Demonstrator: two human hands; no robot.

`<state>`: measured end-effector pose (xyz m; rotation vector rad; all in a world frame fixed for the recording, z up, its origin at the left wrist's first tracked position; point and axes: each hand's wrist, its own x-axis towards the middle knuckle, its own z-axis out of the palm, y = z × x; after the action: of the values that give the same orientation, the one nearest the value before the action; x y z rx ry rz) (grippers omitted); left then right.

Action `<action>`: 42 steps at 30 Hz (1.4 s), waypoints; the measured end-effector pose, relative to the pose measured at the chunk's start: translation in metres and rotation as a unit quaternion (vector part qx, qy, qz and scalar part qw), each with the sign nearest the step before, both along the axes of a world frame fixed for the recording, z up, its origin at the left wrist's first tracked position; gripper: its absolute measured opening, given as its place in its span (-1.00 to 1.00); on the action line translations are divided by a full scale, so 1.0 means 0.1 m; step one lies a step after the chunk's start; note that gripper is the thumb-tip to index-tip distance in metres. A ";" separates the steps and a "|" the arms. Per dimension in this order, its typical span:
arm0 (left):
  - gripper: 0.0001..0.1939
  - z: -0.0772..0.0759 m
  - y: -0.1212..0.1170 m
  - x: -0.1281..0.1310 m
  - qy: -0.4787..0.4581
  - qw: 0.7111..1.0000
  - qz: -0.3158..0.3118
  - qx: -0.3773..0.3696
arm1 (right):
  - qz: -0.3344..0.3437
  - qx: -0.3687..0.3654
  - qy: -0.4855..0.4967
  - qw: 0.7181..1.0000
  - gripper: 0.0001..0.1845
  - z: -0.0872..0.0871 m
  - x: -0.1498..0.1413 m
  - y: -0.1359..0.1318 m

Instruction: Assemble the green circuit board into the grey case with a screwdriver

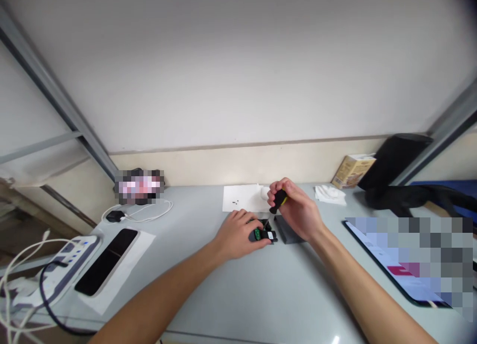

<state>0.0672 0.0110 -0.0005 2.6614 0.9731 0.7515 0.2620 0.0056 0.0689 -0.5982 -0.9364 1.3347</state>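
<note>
Grey desk (238,294), right fingers (274,186) gripping screwdriver (278,202), left fingers (242,217) holding device (265,234)

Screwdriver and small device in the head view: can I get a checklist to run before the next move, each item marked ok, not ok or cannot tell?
1. Left hand steadying the device: ok, it holds it at the near and far sides.
2. Right hand gripping the screwdriver: ok, its handle is in the fingers.
3. Screwdriver aimed at the device: ok, it slants down toward it.
4. Screwdriver tip seated: cannot tell, too small to make out.
5. Small dark pieces kept together: ok, grouped on the white paper.
6. Phone apart from both hands: ok, it lies off to the left.
</note>
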 end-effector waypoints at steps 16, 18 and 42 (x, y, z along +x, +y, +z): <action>-0.74 -0.06 0.02 -0.01 -0.018 0.999 -0.024 -0.042 | -0.079 0.013 -0.026 0.996 -0.61 -0.03 -0.11 0.01; -0.74 -0.06 0.02 -0.01 -0.024 0.999 -0.022 -0.038 | -0.084 0.017 -0.046 0.995 -0.61 -0.03 -0.08 0.01; -0.73 -0.08 0.05 -0.01 -0.031 0.998 -0.026 -0.042 | -0.069 -0.047 -0.046 0.995 -0.57 -0.09 -0.13 0.00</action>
<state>0.0660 0.0160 -0.0088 2.5658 0.8950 0.7600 0.2493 0.0053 0.0598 -0.7881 -0.8947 1.2406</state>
